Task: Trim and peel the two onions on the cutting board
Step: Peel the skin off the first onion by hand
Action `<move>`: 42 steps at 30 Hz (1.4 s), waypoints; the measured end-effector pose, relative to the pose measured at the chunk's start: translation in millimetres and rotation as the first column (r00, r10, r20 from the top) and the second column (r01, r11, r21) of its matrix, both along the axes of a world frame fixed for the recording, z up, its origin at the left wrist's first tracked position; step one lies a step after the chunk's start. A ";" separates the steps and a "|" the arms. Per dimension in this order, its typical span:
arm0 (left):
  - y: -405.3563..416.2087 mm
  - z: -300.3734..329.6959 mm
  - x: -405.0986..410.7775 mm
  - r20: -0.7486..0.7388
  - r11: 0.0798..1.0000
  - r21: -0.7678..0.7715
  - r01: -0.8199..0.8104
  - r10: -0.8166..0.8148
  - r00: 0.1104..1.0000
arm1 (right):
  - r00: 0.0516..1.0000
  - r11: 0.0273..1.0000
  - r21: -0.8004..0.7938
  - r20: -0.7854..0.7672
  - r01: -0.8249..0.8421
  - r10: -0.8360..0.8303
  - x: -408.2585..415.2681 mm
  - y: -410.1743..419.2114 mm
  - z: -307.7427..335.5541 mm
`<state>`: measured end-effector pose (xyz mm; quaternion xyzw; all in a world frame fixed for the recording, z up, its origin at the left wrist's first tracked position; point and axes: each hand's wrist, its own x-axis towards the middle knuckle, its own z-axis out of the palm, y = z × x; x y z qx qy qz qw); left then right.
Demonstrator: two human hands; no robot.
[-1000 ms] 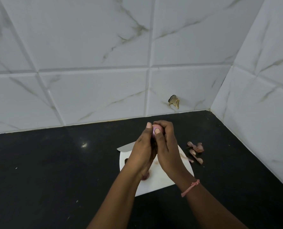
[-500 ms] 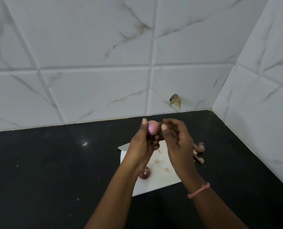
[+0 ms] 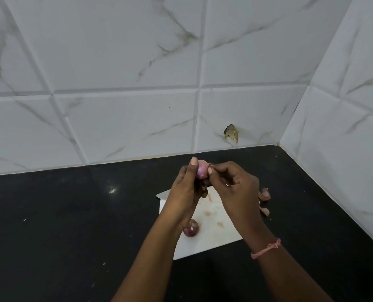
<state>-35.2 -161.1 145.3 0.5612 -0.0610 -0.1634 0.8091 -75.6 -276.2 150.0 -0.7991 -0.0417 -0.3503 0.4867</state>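
Peeling a small onion above the board

Holding a small pink onion [image 3: 201, 169] above the white cutting board [image 3: 211, 234], the left hand [image 3: 186, 192] keeps it in a curled grip while the right hand [image 3: 235, 188] pinches at its skin with thumb and fingertips. A second onion [image 3: 191, 228] lies on the board. Peelings [image 3: 264, 199] sit on the black desk [image 3: 61, 225] just beside it. No writing can be read.

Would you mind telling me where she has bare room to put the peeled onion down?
The board's near-right part, between the second onion and its right edge, is bare apart from stains. The counter left of the board is bare too. Crowded: the peels off the board's right side, and under both hands, left and right, which hold the onion.
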 end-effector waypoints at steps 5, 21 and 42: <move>-0.3 -1.3 1.0 0.024 1.000 -0.007 0.004 -0.004 1.000 | 1.000 1.000 0.016 -0.006 -0.019 0.019 1.4 2.1 -0.5; 0.1 10.9 -2.5 -0.242 0.988 -0.152 0.032 -0.068 0.968 | 0.995 0.985 0.156 -0.049 -0.073 0.082 4.0 -3.5 2.1; 7.9 12.8 -4.6 -0.166 0.988 0.151 0.014 0.011 0.986 | 0.925 0.958 0.095 -0.249 -0.271 0.287 4.7 -6.7 4.2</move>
